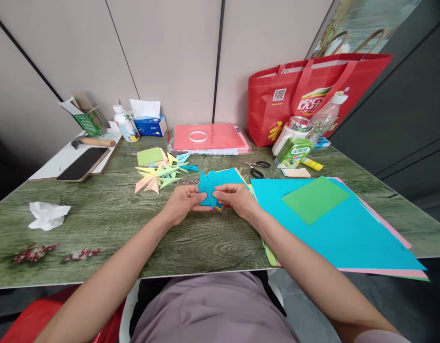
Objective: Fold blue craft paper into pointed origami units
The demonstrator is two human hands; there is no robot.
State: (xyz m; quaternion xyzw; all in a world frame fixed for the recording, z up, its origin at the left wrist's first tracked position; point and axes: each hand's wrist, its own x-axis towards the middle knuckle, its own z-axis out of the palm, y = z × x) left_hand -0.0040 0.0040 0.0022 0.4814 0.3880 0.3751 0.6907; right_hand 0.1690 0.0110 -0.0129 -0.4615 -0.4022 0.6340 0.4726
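Between my hands, a folded piece of blue paper [207, 185] with a pointed top is held just above the table. My left hand [186, 202] pinches its left side, thumb in front. On its right edge my right hand [236, 197] has thumb and fingers closed. Behind it lies a small stack of coloured paper squares [229, 176], blue on top, partly hidden by the folded piece and my right hand. Several folded pastel paper pieces [158, 174] with sharp points lie in a heap to the left. Black-handled scissors [257, 171] rest beyond my right hand.
Large blue sheets [334, 238] with a green square [314, 199] cover the table's right. At the back stand a red bag [273, 105], a green carton [294, 153], a packet of red paper [220, 136] and a tissue box [150, 125]. A phone [83, 163] and crumpled tissue [48, 215] lie left.
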